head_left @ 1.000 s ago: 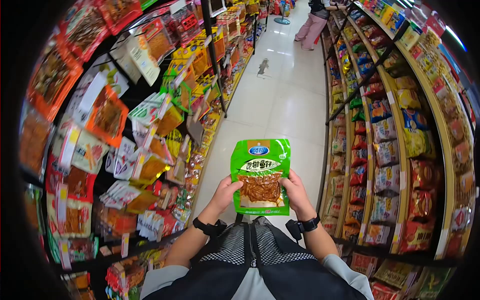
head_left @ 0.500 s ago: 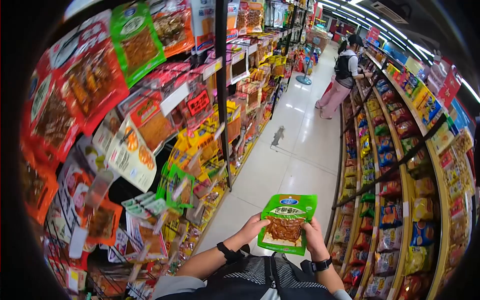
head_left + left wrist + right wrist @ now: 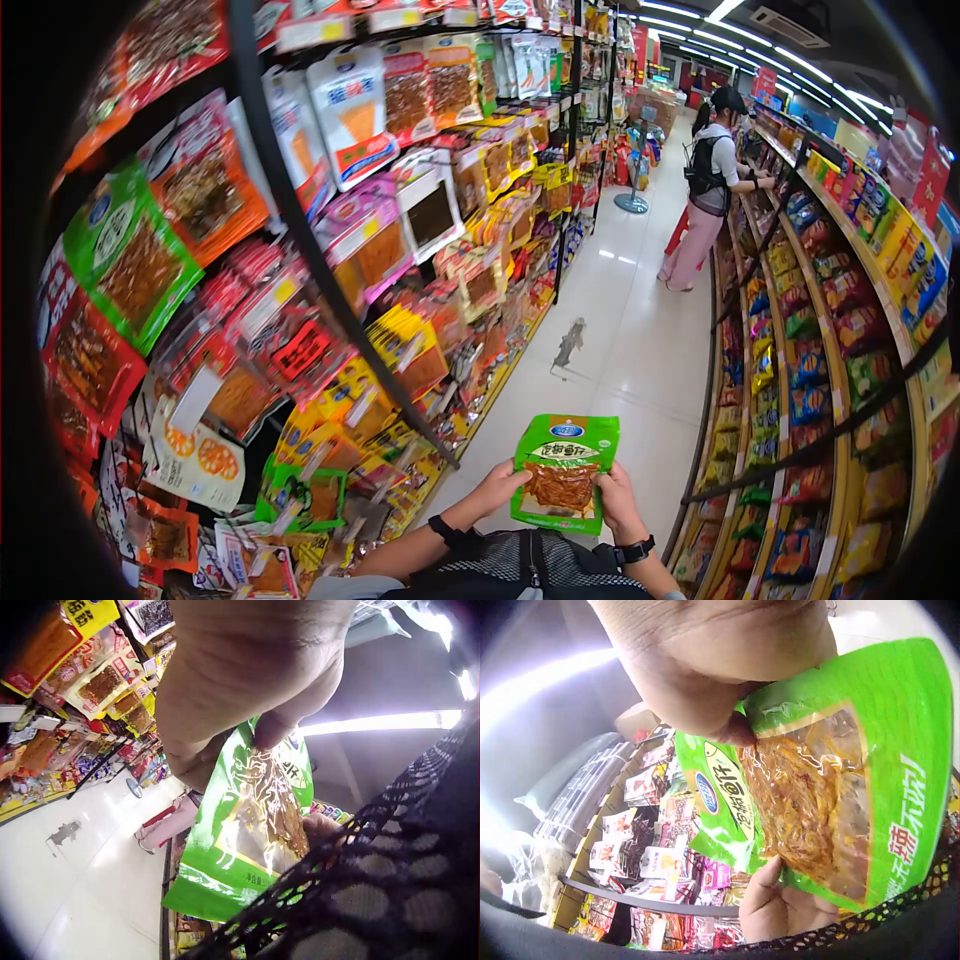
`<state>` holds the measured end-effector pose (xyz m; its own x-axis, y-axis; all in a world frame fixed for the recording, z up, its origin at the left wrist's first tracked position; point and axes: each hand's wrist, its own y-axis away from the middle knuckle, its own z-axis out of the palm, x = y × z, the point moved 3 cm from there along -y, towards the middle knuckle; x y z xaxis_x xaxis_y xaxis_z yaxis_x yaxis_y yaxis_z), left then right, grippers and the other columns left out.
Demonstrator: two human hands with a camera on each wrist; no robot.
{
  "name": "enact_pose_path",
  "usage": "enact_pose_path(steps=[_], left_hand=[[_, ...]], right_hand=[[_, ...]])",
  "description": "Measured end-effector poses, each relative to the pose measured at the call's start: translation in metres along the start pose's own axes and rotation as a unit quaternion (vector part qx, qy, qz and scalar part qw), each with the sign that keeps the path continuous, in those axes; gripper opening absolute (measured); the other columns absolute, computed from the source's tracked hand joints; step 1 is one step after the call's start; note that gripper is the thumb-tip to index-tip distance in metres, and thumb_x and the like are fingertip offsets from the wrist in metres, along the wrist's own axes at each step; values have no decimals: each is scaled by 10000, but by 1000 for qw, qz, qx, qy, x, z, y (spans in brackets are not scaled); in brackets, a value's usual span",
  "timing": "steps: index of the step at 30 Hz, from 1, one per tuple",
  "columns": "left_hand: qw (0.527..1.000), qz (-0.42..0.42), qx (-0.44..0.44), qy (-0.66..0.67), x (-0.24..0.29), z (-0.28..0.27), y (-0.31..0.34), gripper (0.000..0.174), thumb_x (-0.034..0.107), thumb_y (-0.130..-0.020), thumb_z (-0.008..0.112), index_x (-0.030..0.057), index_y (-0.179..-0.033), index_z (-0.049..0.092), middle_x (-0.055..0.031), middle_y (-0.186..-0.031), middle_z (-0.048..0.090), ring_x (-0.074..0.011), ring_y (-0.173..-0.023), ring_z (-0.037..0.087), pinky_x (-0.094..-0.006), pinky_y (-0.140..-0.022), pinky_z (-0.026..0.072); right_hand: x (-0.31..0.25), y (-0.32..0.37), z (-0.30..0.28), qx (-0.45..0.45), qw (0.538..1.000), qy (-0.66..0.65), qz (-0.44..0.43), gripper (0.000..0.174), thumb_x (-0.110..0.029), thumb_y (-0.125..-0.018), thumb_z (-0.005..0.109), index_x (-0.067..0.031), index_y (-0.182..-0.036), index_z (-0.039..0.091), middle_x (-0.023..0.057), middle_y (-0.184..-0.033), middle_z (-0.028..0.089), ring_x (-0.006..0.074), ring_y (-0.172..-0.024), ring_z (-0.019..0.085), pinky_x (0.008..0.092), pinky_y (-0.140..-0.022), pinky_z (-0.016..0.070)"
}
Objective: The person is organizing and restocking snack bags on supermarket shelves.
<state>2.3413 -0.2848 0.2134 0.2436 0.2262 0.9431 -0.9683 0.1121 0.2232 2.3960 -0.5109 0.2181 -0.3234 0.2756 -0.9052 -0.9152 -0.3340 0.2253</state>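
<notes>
A green snack packet with a blue oval logo and a clear window onto brown dried fish is held upright in front of the body, its printed face toward me. My left hand pinches its left edge, thumb on the front. On the opposite edge my right hand pinches it likewise. In the left wrist view the left thumb presses near the window's top corner. The right wrist view shows the right thumb on the front, the packet filling much of that view. Fingers behind the packet are mostly hidden.
Hanging snack packets line a dark metal rack on the left. Bagged snacks fill tilted shelves on the right. Between them runs a pale tiled aisle, with a person by the right shelves and a round blue stand base further back.
My view has tilted up and turned, bringing the standing person and ceiling lights into sight. The packet sits lower and further right in view, still held by both hands.
</notes>
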Motion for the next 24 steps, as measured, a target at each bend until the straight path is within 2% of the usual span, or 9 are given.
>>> enact_pose_path(steps=[3, 6, 10, 14, 18, 22, 24], left_hand=[[1000, -8, 1, -18, 30, 23, -75, 346, 100, -981, 498, -14, -1305, 541, -69, -1243, 618, -136, -1118, 565, -308, -988, 445], [999, -5, -6, -43, 65, 50, -142, 334, 122, -981, 525, -17, -1283, 560, -67, -1214, 635, -134, -1088, 582, -309, -968, 454], [996, -13, -4, -86, 84, 69, -207, 336, 130, -986, 548, -5, -1293, 553, -62, -1213, 632, -136, -1072, 582, -317, -960, 456], [999, -9, 5, -53, 78, 71, -267, 336, 130, -982, 551, -2, -1291, 563, -50, -1192, 645, -125, -1072, 584, -302, -957, 459], [999, -16, -13, -29, 76, 70, -332, 343, 119, -976, 560, -9, -1294, 562, -58, -1218, 644, -130, -1092, 578, -305, -976, 449], [999, 46, -12, 7, 83, 68, -403, 334, 115, -970, 560, -9, -1280, 574, -56, -1202, 650, -127, -1074, 586, -298, -958, 459], [999, 46, 3, 6, 81, 62, -434, 333, 118, -967, 563, -9, -1274, 580, -49, -1179, 658, -121, -1042, 594, -294, -932, 469]], right_hand=[[-46, -64, -38, -1, 999, 30, -13, 402, 49, -842, 462, 8, -1228, 564, 75, -1142, 644, 159, -997, 605, 294, -885, 482], [-95, -119, -70, -28, 999, -16, -28, 411, 49, -842, 460, 13, -1238, 559, 77, -1149, 643, 159, -1010, 607, 301, -901, 483], [-133, -172, -104, -22, 998, -45, -25, 412, 45, -847, 457, 20, -1247, 554, 84, -1164, 641, 164, -1025, 607, 306, -913, 483], [-138, -219, -135, -8, 1000, -25, -13, 408, 42, -850, 465, 22, -1248, 552, 83, -1163, 640, 166, -1022, 606, 302, -908, 482], [-168, -270, -153, -3, 1000, 11, -18, 408, 43, -849, 469, 24, -1248, 552, 81, -1164, 637, 166, -1034, 600, 301, -911, 478], [-202, -328, -162, -18, 998, 27, -46, 438, 52, -844, 457, 15, -1274, 531, 93, -1192, 624, 186, -1063, 595, 314, -933, 469], [-215, -357, -166, -18, 999, 19, -38, 415, 56, -844, 467, 22, -1250, 547, 88, -1172, 631, 180, -1051, 593, 311, -936, 462]])
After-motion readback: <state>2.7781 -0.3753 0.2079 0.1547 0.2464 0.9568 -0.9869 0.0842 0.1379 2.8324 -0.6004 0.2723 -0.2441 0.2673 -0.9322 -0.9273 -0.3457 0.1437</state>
